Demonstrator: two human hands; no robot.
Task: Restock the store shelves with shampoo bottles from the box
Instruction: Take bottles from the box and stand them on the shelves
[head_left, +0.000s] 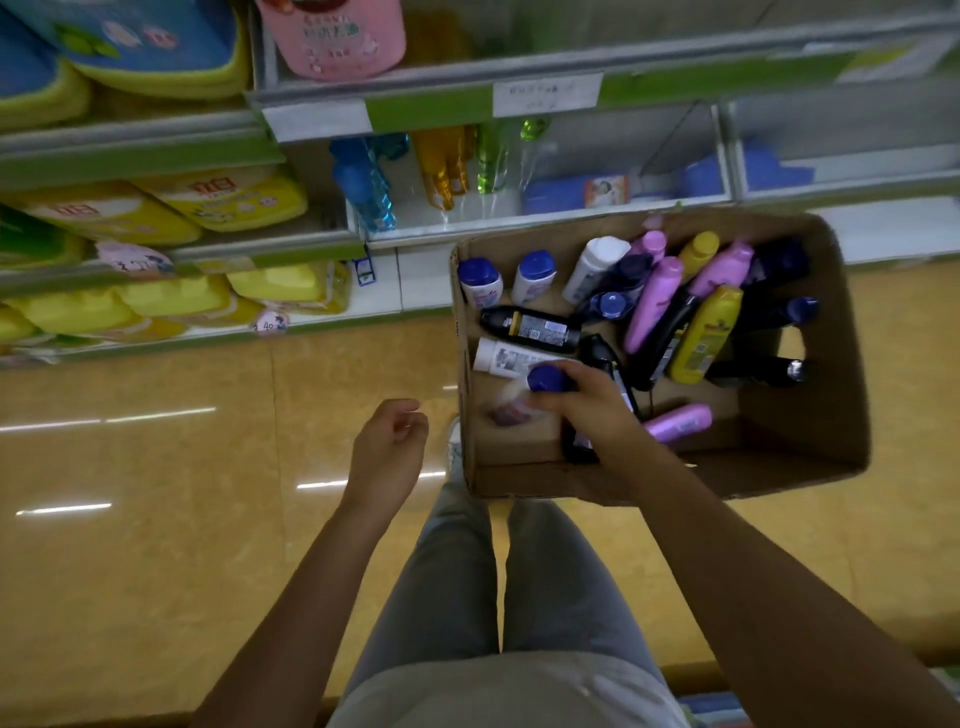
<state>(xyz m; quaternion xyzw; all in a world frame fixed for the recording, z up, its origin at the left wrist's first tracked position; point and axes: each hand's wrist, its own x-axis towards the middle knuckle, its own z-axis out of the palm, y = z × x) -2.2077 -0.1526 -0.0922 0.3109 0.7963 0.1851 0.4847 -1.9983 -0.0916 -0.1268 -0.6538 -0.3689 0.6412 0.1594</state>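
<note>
A white shampoo bottle with a blue cap (535, 387) lies in the lower left part of the cardboard box (841, 415), right of centre in the frame. The right hand (582, 402) curls its fingers around the bottle near the cap. The left hand (389, 447) hangs over the floor beside the box, fingers loosely curled, holding nothing. I judge the step is picking one bottle; next it must be lifted clear of the other bottles (675, 306) and carried to the shelf (467, 218) above. Labels are too blurred to read; a round tag (270, 325) at left shows "40".

yellow packs (228, 200), pink pouch (332, 36), tan floor (135, 519)
</note>
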